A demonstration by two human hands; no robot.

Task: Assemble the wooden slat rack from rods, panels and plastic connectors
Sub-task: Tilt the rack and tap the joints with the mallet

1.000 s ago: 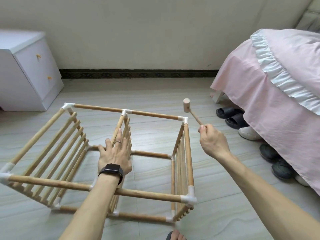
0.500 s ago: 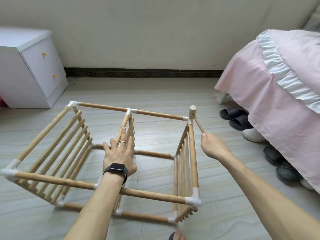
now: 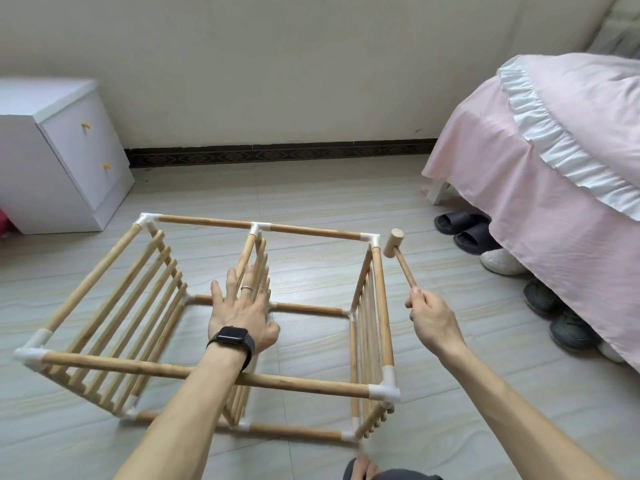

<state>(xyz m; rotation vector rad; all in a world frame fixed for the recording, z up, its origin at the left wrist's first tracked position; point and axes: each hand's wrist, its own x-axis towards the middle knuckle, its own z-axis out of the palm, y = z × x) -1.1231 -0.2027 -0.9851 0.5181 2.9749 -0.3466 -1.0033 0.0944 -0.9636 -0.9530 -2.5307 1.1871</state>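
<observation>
After landing on the far right corner connector half a second earlier, swung the mallet back off it, handle gripped in the curled fingers of the right hand. Kept the left hand flat, fingers spread, on the middle panel of the rack, standing on the floor. Likely another tap due on that joint

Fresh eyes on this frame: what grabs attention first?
The big wooden slat rack sits on the floor mid-frame, its rods joined by white plastic connectors. The left hand presses flat on the middle slat panel, while the right hand grips a small wooden mallet raised just right of the far right corner connector. A pink-covered bed fills the right side, with shoes under its edge.
</observation>
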